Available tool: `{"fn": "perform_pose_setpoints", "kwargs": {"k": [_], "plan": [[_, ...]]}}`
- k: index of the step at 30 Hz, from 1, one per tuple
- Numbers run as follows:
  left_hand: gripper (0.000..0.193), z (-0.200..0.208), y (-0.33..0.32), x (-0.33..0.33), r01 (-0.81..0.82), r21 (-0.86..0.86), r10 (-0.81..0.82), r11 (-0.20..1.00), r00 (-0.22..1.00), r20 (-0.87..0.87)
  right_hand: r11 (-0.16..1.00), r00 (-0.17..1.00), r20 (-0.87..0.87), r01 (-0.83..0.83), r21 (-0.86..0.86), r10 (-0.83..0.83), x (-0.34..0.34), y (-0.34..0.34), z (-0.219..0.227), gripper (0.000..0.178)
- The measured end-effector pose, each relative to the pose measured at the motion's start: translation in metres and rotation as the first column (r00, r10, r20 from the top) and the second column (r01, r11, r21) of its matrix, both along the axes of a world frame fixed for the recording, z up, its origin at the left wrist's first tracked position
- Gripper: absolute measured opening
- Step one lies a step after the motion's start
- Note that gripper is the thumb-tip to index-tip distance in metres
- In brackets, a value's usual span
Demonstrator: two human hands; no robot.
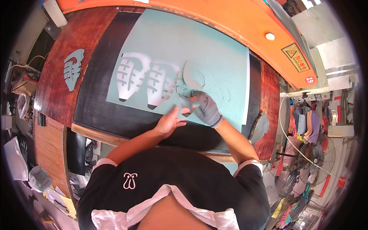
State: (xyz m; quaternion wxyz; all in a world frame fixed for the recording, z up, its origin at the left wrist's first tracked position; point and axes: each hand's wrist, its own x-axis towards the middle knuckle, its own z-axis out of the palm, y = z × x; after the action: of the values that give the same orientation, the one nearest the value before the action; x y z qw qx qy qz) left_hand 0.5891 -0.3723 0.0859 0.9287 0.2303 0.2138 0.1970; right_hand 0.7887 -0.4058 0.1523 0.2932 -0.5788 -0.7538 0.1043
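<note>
We see a large pale teal sheet of thin material lying flat on a black mat, which covers a dark red wooden bench. Two shoe-shaped openings are already cut out of the sheet, side by side, and the white surface shows through them.

Our bare left hand rests on the lower edge of the sheet, with the fingers spread and pressing flat. Our right hand, in a grey glove, is just beside it and pinches a grey cut piece that stands up from the sheet, partly lifted.

Well apart, on the left side of the bench, one grey shoe-shaped cut piece lies alone. Behind the sheet runs an orange machine frame.
</note>
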Motion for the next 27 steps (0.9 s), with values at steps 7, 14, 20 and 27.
{"fn": "perform_pose_setpoints", "kwargs": {"k": [7, 14, 20, 27], "plan": [[0.039, 0.001, 0.001, -0.003, -0.010, 0.101, 0.026, 0.995, 0.988, -0.150, 0.751, 0.543, -0.559, 0.614, -0.244, -0.626, 0.078, 0.086, 0.047, 0.028], [0.037, -0.008, -0.003, -0.008, -0.045, 0.093, 0.050, 0.995, 0.997, -0.051, 0.572, 0.409, -0.562, 0.808, -0.142, -0.719, 0.152, 0.155, 0.121, 0.040], [0.038, -0.007, -0.003, -0.011, -0.005, -0.084, 0.001, 0.996, 0.999, -0.046, 0.804, 0.793, -0.486, 0.533, 0.263, -0.367, 0.153, 0.080, 0.155, 0.031], [0.040, -0.004, -0.043, 0.041, 0.418, -0.188, -0.400, 0.889, 0.908, 0.128, 0.957, 0.974, 0.213, 0.015, 0.291, -0.080, 0.072, -0.062, 0.021, 0.027]]}}
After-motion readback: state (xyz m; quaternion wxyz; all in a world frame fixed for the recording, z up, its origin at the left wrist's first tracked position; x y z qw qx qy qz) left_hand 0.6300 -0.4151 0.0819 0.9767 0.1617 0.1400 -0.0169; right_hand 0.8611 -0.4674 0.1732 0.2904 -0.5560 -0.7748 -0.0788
